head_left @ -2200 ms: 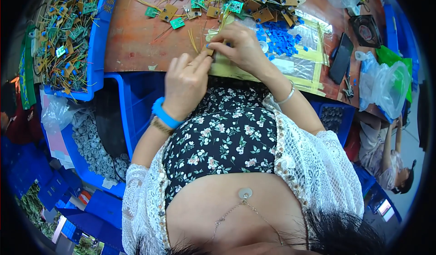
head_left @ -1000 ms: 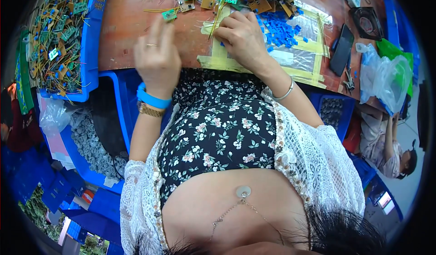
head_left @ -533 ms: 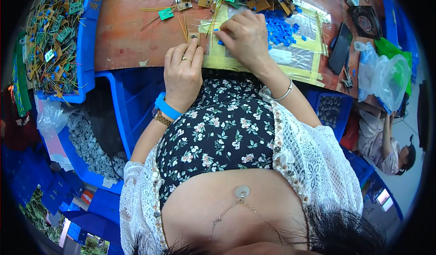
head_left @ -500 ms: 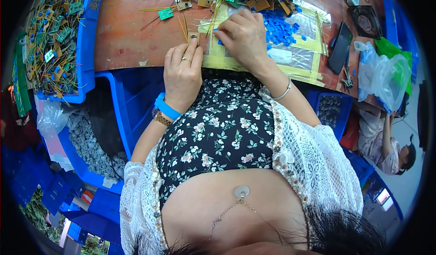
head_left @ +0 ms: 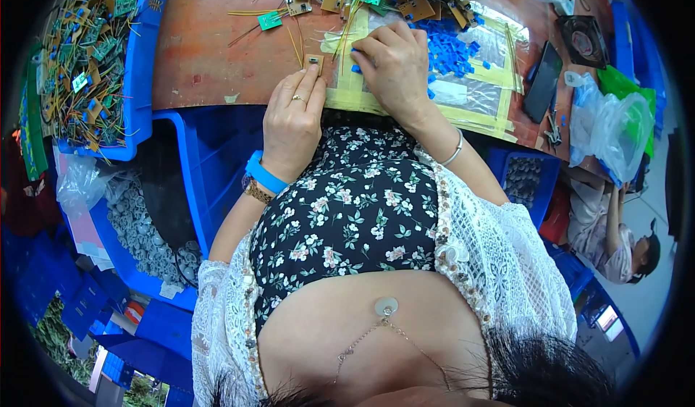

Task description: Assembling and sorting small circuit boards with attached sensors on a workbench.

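My left hand (head_left: pixel 295 114) lies on the near edge of the table, fingers stretched out and side by side. Its fingertips rest at the lower edge of a small brown circuit board (head_left: pixel 314 60) with a dark part on top and yellow wires beyond it. To the right, my right hand (head_left: pixel 394 70) is closed in a pinch. A bit of blue shows at its thumb and forefinger tips, seemingly a small blue piece (head_left: pixel 354 50). Another blue piece (head_left: pixel 355 68) sits by the thumb. Beside this hand spreads a pile of small blue pieces (head_left: pixel 450 48).
Brown and green circuit boards with wires (head_left: pixel 420 7) are heaped at the far side. A blue bin (head_left: pixel 137 81) full of wired boards stands left. On the right lie a phone (head_left: pixel 543 81), a black fan (head_left: pixel 583 39) and plastic bags (head_left: pixel 615 128). Another person (head_left: pixel 615 240) sits beyond.
The whole view has shifted slightly, with the table things sitting a little lower and to the right. Both hands keep nearly the same pose; the left fingertips sit at the board's lower edge.
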A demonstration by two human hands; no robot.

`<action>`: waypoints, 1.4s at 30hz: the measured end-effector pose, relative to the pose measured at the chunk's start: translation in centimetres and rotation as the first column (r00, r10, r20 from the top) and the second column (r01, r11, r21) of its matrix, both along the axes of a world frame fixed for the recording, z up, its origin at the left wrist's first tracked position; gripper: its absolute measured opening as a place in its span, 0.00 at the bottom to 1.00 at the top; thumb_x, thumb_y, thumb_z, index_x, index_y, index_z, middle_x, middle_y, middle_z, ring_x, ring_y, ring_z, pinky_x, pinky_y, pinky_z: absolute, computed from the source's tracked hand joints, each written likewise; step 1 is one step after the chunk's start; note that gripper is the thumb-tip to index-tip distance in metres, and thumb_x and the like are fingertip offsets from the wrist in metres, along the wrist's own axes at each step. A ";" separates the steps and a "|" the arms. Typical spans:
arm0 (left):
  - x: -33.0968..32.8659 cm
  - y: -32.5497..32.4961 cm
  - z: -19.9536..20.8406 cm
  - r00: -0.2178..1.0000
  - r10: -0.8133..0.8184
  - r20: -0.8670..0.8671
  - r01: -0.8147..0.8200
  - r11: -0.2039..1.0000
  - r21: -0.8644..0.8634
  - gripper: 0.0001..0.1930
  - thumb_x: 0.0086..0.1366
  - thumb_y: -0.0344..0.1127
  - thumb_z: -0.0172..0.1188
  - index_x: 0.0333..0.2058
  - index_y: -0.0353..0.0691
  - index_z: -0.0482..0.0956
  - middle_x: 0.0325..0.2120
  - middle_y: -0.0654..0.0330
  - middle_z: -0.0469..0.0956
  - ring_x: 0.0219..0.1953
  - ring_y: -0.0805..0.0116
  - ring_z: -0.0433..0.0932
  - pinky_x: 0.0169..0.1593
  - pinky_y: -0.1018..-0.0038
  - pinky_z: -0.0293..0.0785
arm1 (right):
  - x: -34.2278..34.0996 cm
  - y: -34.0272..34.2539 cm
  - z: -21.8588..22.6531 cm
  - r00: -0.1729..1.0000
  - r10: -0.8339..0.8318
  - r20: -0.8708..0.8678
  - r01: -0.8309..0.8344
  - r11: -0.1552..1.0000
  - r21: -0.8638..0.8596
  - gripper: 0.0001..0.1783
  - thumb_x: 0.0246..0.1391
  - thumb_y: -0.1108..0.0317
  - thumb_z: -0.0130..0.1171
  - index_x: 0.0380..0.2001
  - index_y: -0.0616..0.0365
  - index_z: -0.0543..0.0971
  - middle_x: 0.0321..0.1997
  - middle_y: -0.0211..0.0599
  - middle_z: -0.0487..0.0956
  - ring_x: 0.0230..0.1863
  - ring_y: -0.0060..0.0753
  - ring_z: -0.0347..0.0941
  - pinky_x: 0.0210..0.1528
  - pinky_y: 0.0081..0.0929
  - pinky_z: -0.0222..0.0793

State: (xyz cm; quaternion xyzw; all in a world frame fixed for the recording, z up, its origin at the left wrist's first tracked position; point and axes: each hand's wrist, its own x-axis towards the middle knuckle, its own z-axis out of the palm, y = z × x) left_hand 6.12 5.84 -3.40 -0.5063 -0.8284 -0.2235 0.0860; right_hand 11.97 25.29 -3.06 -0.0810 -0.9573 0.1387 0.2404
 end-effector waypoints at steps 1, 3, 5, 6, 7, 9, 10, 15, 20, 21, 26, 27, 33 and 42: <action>0.0 0.0 0.0 1.000 0.000 0.001 0.000 1.000 -0.002 0.16 0.57 0.25 0.59 0.45 0.30 0.82 0.52 0.52 0.80 0.53 0.56 0.77 0.59 0.61 0.74 | 0.0 0.1 -0.2 1.000 -0.006 -0.007 0.006 1.000 -0.024 0.07 0.43 0.67 0.72 0.29 0.51 0.86 0.30 0.24 0.81 0.41 0.33 0.73 0.45 0.35 0.61; 0.0 0.0 -0.1 1.000 0.001 0.004 -0.001 1.000 -0.002 0.16 0.57 0.25 0.59 0.45 0.31 0.82 0.52 0.52 0.80 0.53 0.56 0.77 0.59 0.61 0.73 | -0.1 0.2 -0.1 1.000 0.010 -0.014 -0.011 0.999 -0.050 0.08 0.43 0.67 0.72 0.30 0.50 0.86 0.31 0.24 0.81 0.41 0.32 0.73 0.45 0.35 0.61; 0.0 -0.1 0.0 1.000 0.006 -0.010 -0.006 1.000 -0.008 0.16 0.57 0.25 0.59 0.46 0.31 0.82 0.52 0.52 0.80 0.53 0.56 0.77 0.60 0.61 0.73 | 0.0 0.4 0.2 0.999 0.030 -0.023 -0.032 0.997 -0.076 0.08 0.43 0.67 0.72 0.30 0.50 0.86 0.31 0.23 0.82 0.41 0.32 0.74 0.45 0.35 0.61; 0.1 -0.1 -0.1 1.000 0.009 -0.009 -0.009 1.000 -0.006 0.16 0.57 0.25 0.59 0.46 0.31 0.82 0.52 0.52 0.80 0.53 0.56 0.77 0.60 0.61 0.73 | 0.2 0.5 0.4 1.000 0.018 -0.006 -0.018 0.996 -0.088 0.08 0.42 0.67 0.72 0.30 0.49 0.86 0.32 0.23 0.82 0.41 0.32 0.74 0.45 0.35 0.61; 0.1 -0.1 -0.2 1.000 0.008 -0.014 -0.008 1.000 -0.007 0.16 0.58 0.25 0.59 0.46 0.31 0.82 0.52 0.52 0.80 0.54 0.56 0.77 0.61 0.61 0.73 | 0.4 0.6 0.5 1.000 0.005 0.011 -0.004 0.995 -0.100 0.09 0.42 0.67 0.72 0.31 0.49 0.87 0.32 0.23 0.82 0.41 0.32 0.74 0.46 0.35 0.61; 0.1 -0.1 -0.3 1.000 0.010 -0.018 -0.010 1.000 -0.006 0.16 0.58 0.26 0.59 0.46 0.31 0.82 0.52 0.52 0.80 0.54 0.56 0.77 0.61 0.61 0.72 | 0.5 0.6 0.7 1.000 0.015 0.013 -0.013 0.996 -0.091 0.08 0.42 0.67 0.73 0.30 0.49 0.86 0.32 0.23 0.82 0.41 0.33 0.74 0.46 0.35 0.61; 0.1 -0.1 -0.3 1.000 0.007 -0.025 -0.007 1.000 -0.016 0.17 0.58 0.26 0.59 0.46 0.31 0.82 0.52 0.52 0.80 0.54 0.56 0.77 0.61 0.60 0.72 | 0.6 0.7 0.7 1.000 0.018 0.016 -0.016 0.996 -0.083 0.08 0.41 0.67 0.73 0.29 0.50 0.86 0.31 0.23 0.81 0.41 0.33 0.74 0.47 0.35 0.61; 0.1 -0.1 -0.1 0.999 0.013 -0.035 -0.014 0.999 -0.039 0.16 0.58 0.27 0.58 0.46 0.31 0.82 0.53 0.51 0.80 0.54 0.55 0.77 0.62 0.60 0.72 | -0.6 -0.2 1.1 0.997 0.077 -0.014 -0.077 0.997 -0.032 0.08 0.41 0.67 0.73 0.26 0.52 0.84 0.29 0.28 0.79 0.41 0.34 0.74 0.45 0.36 0.64; 0.1 0.0 -0.3 0.999 0.015 -0.047 -0.017 0.999 -0.028 0.16 0.59 0.29 0.57 0.46 0.31 0.82 0.50 0.50 0.80 0.53 0.54 0.77 0.62 0.59 0.71 | -3.0 -2.1 0.1 0.987 0.161 -0.020 -0.156 0.910 -0.384 0.08 0.45 0.67 0.71 0.26 0.58 0.83 0.28 0.37 0.79 0.34 0.40 0.77 0.36 0.38 0.71; 0.1 0.0 -0.3 0.999 0.018 -0.048 -0.019 0.999 -0.029 0.16 0.59 0.29 0.57 0.46 0.31 0.82 0.50 0.50 0.80 0.53 0.54 0.77 0.62 0.59 0.71 | -3.3 -2.2 -0.1 0.985 0.171 0.021 -0.144 0.885 -0.443 0.08 0.47 0.68 0.71 0.27 0.60 0.83 0.28 0.38 0.79 0.32 0.43 0.77 0.34 0.37 0.72; 0.0 0.2 0.6 1.000 0.009 -0.025 -0.010 0.999 -0.041 0.16 0.59 0.29 0.55 0.44 0.29 0.80 0.48 0.48 0.80 0.54 0.53 0.77 0.63 0.58 0.70 | -4.1 -1.9 -0.1 0.976 0.217 0.026 -0.172 0.835 -0.522 0.08 0.50 0.67 0.69 0.29 0.61 0.83 0.28 0.42 0.79 0.29 0.45 0.78 0.32 0.36 0.73; 0.1 0.3 0.7 0.999 -0.001 -0.052 -0.001 1.000 -0.029 0.16 0.58 0.30 0.54 0.43 0.28 0.79 0.47 0.47 0.80 0.54 0.53 0.77 0.63 0.58 0.70 | -3.9 -2.0 0.2 0.976 0.202 0.085 -0.128 0.841 -0.526 0.07 0.49 0.67 0.68 0.28 0.58 0.83 0.29 0.42 0.80 0.32 0.48 0.78 0.35 0.40 0.74; 0.2 0.4 0.6 0.997 0.001 -0.075 -0.005 0.999 -0.047 0.19 0.58 0.32 0.55 0.45 0.28 0.80 0.47 0.48 0.80 0.54 0.55 0.77 0.62 0.58 0.70 | -3.7 -2.5 0.6 0.979 0.189 0.078 -0.141 0.902 -0.407 0.07 0.50 0.67 0.67 0.28 0.58 0.81 0.29 0.41 0.79 0.35 0.48 0.76 0.34 0.42 0.73; 1.0 0.4 0.5 0.989 0.025 -0.145 -0.035 0.997 -0.066 0.17 0.59 0.31 0.55 0.45 0.28 0.81 0.47 0.49 0.81 0.54 0.57 0.78 0.60 0.59 0.71 | -3.3 -3.1 0.6 0.981 0.188 0.056 -0.157 0.925 -0.345 0.06 0.49 0.68 0.65 0.26 0.58 0.80 0.32 0.36 0.81 0.38 0.45 0.76 0.36 0.41 0.75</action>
